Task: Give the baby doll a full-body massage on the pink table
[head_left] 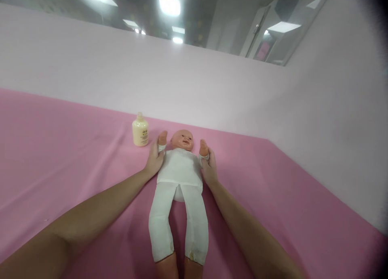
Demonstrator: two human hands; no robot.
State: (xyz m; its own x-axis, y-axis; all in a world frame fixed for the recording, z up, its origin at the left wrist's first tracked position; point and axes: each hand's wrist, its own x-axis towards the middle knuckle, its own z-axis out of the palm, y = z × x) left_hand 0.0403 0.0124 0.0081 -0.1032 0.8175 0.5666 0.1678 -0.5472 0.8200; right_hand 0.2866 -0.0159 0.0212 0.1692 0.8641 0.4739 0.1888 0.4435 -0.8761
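The baby doll with smooth, faintly glossy peach plastic head (182, 139) wears a matt white cloth suit (180, 190). The pink matt fabric sheet (60, 158) looks soft, lightly creased. The cream plastic bottle (140, 132) shows a slight sheen.

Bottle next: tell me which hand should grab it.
Left, probably. The left hand rests at the doll's raised arm on the same side as the bottle, which stands upright just beyond it. The right hand lies across the doll and would have to reach over it.
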